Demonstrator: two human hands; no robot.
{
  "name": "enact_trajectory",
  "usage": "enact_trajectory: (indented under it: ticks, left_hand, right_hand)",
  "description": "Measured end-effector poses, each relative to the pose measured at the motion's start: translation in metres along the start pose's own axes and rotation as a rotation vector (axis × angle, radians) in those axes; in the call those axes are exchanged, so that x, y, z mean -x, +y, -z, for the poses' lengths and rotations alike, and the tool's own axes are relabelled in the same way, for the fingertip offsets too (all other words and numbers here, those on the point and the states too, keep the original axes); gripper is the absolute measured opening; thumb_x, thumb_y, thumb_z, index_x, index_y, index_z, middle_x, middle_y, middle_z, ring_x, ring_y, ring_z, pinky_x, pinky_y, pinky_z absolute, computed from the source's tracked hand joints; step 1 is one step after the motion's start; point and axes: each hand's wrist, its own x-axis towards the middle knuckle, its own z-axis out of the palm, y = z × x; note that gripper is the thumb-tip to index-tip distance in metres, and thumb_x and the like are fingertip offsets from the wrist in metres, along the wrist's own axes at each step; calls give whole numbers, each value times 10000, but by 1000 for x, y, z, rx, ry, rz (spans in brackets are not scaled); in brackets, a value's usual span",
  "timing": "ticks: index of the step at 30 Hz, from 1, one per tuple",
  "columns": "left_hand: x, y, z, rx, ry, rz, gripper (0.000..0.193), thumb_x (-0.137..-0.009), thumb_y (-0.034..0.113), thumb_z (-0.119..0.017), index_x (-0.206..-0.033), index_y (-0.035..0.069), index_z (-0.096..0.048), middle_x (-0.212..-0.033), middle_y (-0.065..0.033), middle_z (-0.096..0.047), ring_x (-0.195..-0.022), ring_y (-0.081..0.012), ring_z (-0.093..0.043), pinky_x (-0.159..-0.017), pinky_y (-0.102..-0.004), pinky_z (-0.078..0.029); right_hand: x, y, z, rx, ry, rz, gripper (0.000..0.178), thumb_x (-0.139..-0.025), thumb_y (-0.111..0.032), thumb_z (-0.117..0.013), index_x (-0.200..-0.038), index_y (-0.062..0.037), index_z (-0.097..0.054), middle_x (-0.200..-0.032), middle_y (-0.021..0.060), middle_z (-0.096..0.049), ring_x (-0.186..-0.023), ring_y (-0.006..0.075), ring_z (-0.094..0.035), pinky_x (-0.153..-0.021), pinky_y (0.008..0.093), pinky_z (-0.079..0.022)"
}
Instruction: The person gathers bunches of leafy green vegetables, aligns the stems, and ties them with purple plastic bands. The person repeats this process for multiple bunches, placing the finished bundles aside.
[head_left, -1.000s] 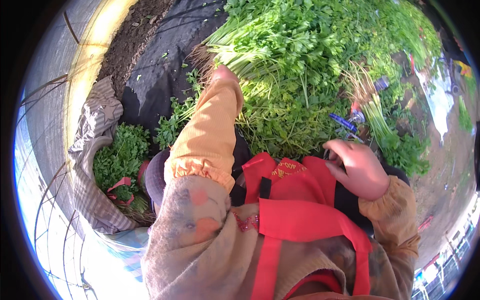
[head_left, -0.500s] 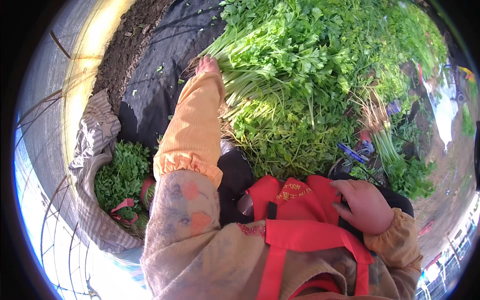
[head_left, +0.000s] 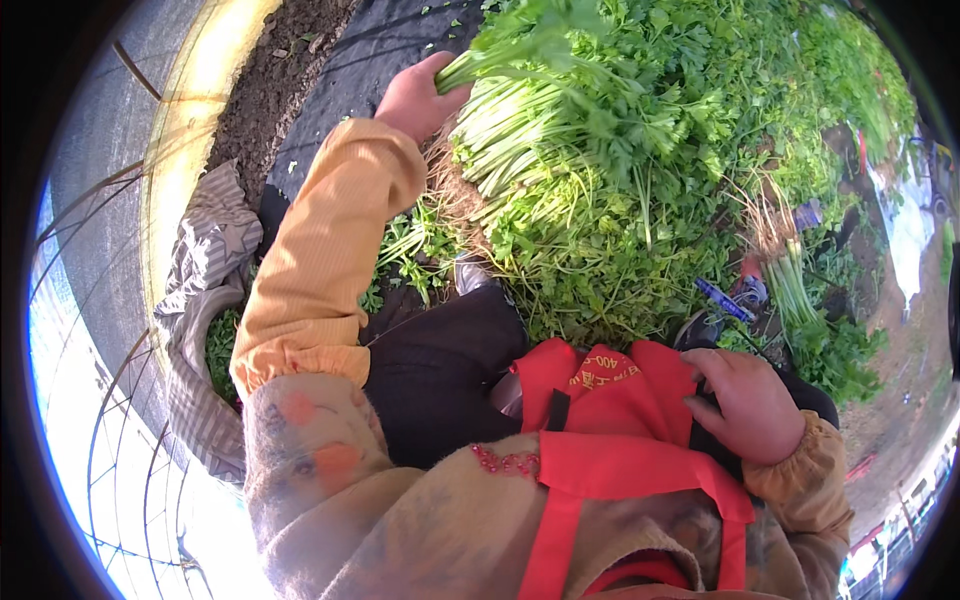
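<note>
My left hand (head_left: 420, 100) is closed round the pale stalks of a bunch of celery (head_left: 500, 58), lifted at the left edge of a big leafy heap. Its leaves are blurred and point right. Below it, more celery (head_left: 510, 140) lies with stalks side by side and brown roots (head_left: 458, 190) toward the left. On my right thigh, beside the red apron (head_left: 625, 395), rests my right hand (head_left: 748, 408). That hand holds nothing, its fingers loosely bent and the thumb apart from them.
A rooted celery bundle (head_left: 790, 275) lies at the right, near a blue tube-shaped thing (head_left: 725, 299) by my shoe. Striped cloth (head_left: 205, 340) surrounds some greens (head_left: 222, 355) at the left. Black ground sheet (head_left: 345, 85) lies beyond, beside bare soil (head_left: 265, 85) and a plastic-covered wall.
My left hand has gone from lying on the stalks to gripping a bunch and raising it. The left arm has swung outward, covering more of the greens in the striped cloth. My right hand stays put.
</note>
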Motion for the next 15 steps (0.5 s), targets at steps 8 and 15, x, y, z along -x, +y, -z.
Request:
enact_trajectory:
  ticks: [8, 15]
  left_hand:
    - [41, -37, -131, -535, -515, 273, 512, -924, 415, -730, -1264, 50, -615, -1249, -209, -629, -1042, -387, -686, -912, -489, -564]
    - [45, -21, -162, -469, -378, 394, 662, -869, 405, -804, -1332, 5, -551, -1246, -222, -657, -1107, -386, -674, -1000, -437, -536]
  right_hand:
    - [2, -4, 2, 44, 4, 34, 447, -835, -180, -741, -1220, -17, -581, -975, 178, -658, -902, 386, -650, -810, 459, -534]
    - [4, -3, 2, 66, 32, 69, 429, -828, -178, -741, -1199, -29, -584, -952, 162, -657, -898, 368, -648, -816, 448, -529]
